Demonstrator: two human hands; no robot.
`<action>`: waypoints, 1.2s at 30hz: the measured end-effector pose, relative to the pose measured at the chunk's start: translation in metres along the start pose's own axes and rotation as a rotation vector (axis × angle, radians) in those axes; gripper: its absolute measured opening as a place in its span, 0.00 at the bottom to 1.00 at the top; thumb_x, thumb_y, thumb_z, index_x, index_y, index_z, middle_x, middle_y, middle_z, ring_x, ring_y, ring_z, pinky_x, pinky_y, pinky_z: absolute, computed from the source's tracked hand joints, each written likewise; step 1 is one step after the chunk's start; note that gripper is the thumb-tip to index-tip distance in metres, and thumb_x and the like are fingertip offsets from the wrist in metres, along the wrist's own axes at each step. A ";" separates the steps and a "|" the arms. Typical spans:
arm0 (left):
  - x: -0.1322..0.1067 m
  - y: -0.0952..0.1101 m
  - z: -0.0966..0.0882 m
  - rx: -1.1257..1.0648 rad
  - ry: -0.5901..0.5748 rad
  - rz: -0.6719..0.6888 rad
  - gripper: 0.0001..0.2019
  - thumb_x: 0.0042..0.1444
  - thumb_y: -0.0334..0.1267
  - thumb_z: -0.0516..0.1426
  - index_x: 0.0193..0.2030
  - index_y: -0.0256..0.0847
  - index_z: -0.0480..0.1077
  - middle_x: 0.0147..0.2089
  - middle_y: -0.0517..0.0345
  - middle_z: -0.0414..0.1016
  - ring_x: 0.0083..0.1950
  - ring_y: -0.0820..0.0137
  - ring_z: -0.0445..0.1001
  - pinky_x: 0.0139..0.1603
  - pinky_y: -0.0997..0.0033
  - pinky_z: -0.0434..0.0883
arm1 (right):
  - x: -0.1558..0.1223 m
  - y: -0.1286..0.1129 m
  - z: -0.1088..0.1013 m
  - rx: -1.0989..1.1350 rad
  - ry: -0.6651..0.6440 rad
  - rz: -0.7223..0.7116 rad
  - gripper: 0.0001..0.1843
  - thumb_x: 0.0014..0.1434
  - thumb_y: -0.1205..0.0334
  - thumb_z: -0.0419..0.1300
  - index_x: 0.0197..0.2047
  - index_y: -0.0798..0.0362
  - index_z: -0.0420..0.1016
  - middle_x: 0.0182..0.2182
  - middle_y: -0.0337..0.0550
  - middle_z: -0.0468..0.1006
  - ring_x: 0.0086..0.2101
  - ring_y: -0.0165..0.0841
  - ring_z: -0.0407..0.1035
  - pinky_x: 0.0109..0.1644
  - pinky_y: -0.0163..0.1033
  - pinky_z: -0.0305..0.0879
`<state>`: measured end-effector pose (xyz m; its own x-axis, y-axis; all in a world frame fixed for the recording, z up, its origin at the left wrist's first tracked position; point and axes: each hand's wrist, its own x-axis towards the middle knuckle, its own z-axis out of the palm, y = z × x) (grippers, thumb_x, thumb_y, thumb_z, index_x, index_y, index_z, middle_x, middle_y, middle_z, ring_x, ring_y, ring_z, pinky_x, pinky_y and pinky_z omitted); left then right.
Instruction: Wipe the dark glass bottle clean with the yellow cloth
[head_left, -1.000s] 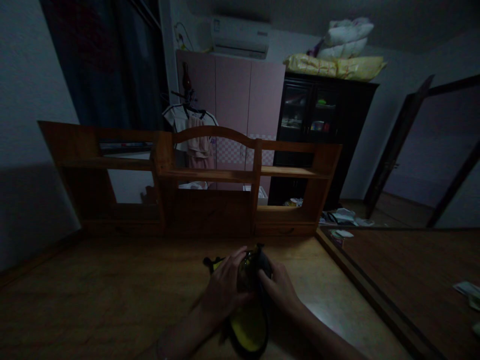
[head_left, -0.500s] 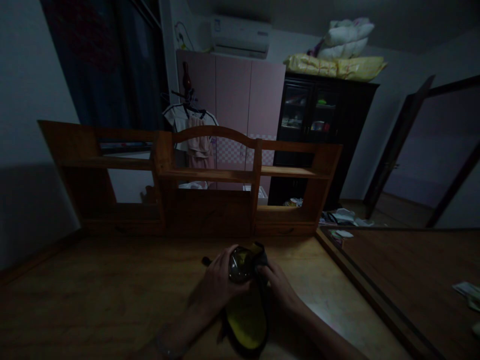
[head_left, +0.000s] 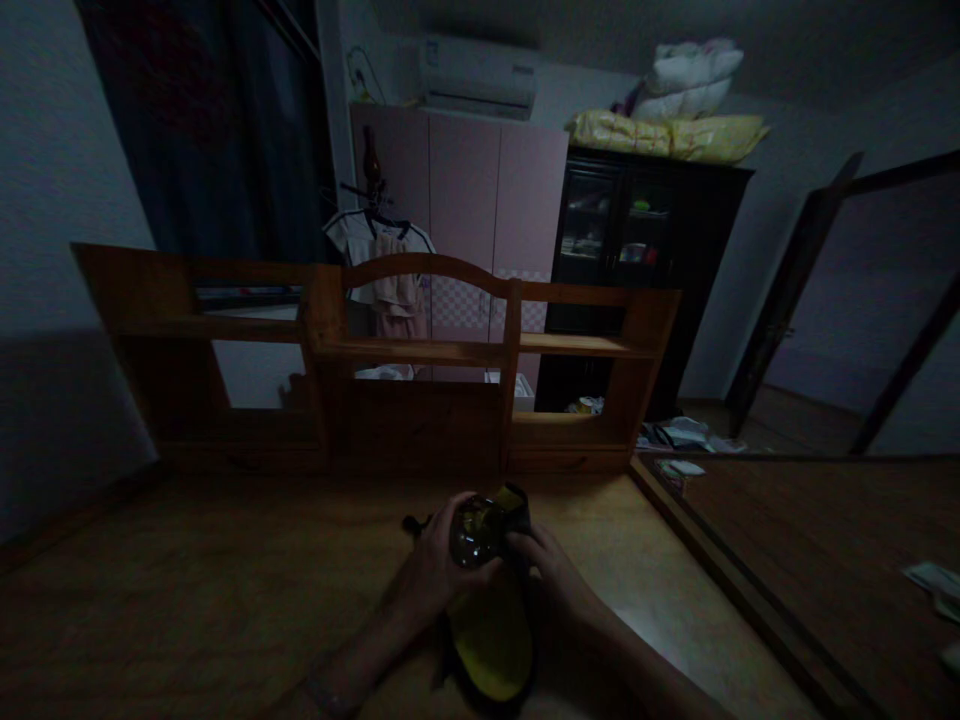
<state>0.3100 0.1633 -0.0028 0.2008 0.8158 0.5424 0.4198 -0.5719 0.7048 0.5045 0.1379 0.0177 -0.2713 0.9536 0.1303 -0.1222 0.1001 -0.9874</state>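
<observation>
In the dim head view, my left hand curls round a shiny, rounded, see-through object that looks like a small glass vessel. My right hand pinches the dark edge of an open case with yellow-green lining. The case lies on the wooden tabletop, its long lined part toward me and a raised end behind the glassy object. A small black knob or cord end pokes out left of my left fingers. Poor light hides the exact kind of the glassy object.
A wooden shelf unit stands along the tabletop's far edge. The tabletop's raised right edge runs toward me, with the brown floor beyond. Behind are a pink wardrobe, a dark cabinet and hanging clothes.
The glassy object has turned slightly and shifted a little left in my left hand. Both hands keep nearly the same place, and the case stays where it was.
</observation>
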 end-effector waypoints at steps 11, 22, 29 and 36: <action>-0.005 0.009 0.002 0.381 -0.107 0.543 0.44 0.46 0.43 0.68 0.67 0.40 0.52 0.61 0.41 0.66 0.63 0.51 0.65 0.63 0.45 0.65 | 0.006 0.026 -0.003 -0.453 0.109 -0.302 0.21 0.60 0.65 0.55 0.57 0.51 0.70 0.50 0.48 0.77 0.51 0.44 0.70 0.58 0.50 0.62; -0.006 0.013 0.002 0.497 -0.078 0.600 0.40 0.51 0.44 0.64 0.67 0.36 0.52 0.61 0.38 0.65 0.63 0.51 0.64 0.63 0.48 0.67 | 0.005 0.027 -0.007 -0.658 0.126 -0.357 0.17 0.59 0.70 0.53 0.51 0.53 0.71 0.36 0.44 0.81 0.33 0.35 0.75 0.36 0.35 0.67; -0.005 0.014 0.001 0.512 -0.031 0.640 0.41 0.52 0.57 0.61 0.65 0.34 0.55 0.57 0.39 0.70 0.60 0.52 0.68 0.62 0.48 0.68 | 0.006 0.021 -0.012 -0.979 0.182 -0.250 0.13 0.59 0.69 0.54 0.44 0.53 0.76 0.30 0.46 0.82 0.29 0.38 0.76 0.33 0.35 0.62; -0.003 0.017 0.001 0.554 -0.008 0.634 0.41 0.52 0.57 0.60 0.64 0.32 0.55 0.57 0.39 0.70 0.59 0.52 0.69 0.63 0.47 0.66 | 0.006 0.023 -0.010 -0.867 0.179 -0.269 0.14 0.60 0.69 0.51 0.46 0.54 0.74 0.32 0.46 0.82 0.30 0.37 0.76 0.33 0.34 0.64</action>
<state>0.3174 0.1513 0.0068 0.5505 0.3563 0.7550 0.5984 -0.7990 -0.0593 0.5093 0.1484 -0.0050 -0.1769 0.8897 0.4208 0.6172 0.4333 -0.6567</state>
